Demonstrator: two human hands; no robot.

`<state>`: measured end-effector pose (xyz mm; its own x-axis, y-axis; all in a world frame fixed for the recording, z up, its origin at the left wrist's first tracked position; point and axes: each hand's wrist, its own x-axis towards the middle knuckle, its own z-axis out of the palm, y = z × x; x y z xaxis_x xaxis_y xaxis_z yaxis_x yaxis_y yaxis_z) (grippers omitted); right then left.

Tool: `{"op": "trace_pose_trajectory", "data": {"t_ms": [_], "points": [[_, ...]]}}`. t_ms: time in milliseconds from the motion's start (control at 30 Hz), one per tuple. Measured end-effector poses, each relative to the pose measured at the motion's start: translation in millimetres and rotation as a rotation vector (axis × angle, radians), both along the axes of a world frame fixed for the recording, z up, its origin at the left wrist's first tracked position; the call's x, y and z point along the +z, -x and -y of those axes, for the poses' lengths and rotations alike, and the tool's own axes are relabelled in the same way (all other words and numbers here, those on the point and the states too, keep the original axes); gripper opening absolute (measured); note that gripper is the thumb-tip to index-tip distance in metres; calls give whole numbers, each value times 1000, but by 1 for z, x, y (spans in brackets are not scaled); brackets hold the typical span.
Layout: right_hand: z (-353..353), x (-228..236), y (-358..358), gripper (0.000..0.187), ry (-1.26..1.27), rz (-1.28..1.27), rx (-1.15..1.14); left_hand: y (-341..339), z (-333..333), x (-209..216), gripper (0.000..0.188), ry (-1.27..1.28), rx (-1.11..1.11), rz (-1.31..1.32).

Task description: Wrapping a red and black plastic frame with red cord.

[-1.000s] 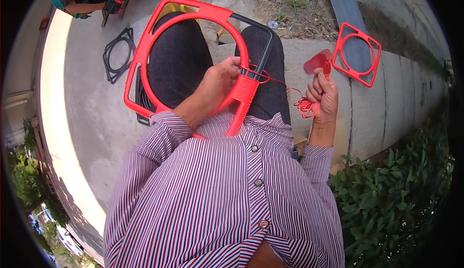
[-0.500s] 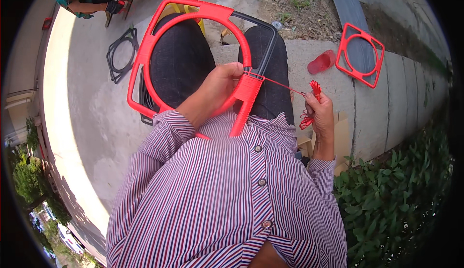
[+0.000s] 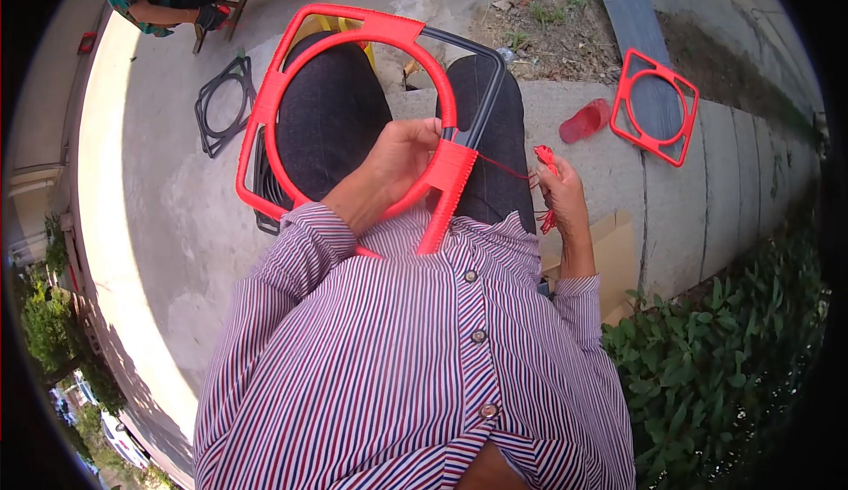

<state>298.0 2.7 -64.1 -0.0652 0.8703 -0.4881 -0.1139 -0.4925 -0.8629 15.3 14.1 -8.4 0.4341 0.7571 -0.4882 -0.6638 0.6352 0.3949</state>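
Frame [image 3: 452, 166] propped across the knees [image 3: 512, 128], red wrapping nearly all round, one corner [image 3: 497, 71] bare black. Left hand [image 3: 397, 159] pinched on the inner ring [image 3: 447, 106] beside the bare stretch; right hand [image 3: 567, 199] closed around a bundle [image 3: 545, 156] of red cord, one strand [image 3: 505, 170] running across to the wrapping. Main worry, imo: slack in that strand from the right hand easing off, hence loose turns. Second: trailing loops under the bundle, easy to snag or knot. Maybe also tipping, with just one hand for steadying.

Headcount, going outward: two hands, one frame in the grip, one bundle. At least one black frame [image 3: 268, 218] half hidden by the left thigh [image 3: 331, 110], no telling how many. Beyond: one cardboard box [image 3: 614, 247], one red shoe or cup [image 3: 585, 121], one red frame [image 3: 620, 101], one black frame on the concrete [image 3: 204, 110], one co-worker's gloved hand [image 3: 212, 18].
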Motion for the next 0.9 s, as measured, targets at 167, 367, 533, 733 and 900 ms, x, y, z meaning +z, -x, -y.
{"op": "trace_pose_trajectory", "data": {"t_ms": [167, 367, 533, 733, 900], "points": [[-48, 35, 17, 15, -472, 236, 83, -3, 3, -5, 27, 15, 93, -206], [-46, 94, 103, 23, -1124, 780, 539, -16, 11, 0, 33, -448, 317, -631], [-48, 63, 96, 34, -1160, 740, 18, -11, 9, -11, 22, -278, 219, -751], [-16, 46, 78, 19, -958, 758, 294, -6, 2, -10, 20, -36, 43, -513], [-18, 30, 80, 15, -912, 585, 308, -13, 4, 1, 25, 10, 24, -443]]}}
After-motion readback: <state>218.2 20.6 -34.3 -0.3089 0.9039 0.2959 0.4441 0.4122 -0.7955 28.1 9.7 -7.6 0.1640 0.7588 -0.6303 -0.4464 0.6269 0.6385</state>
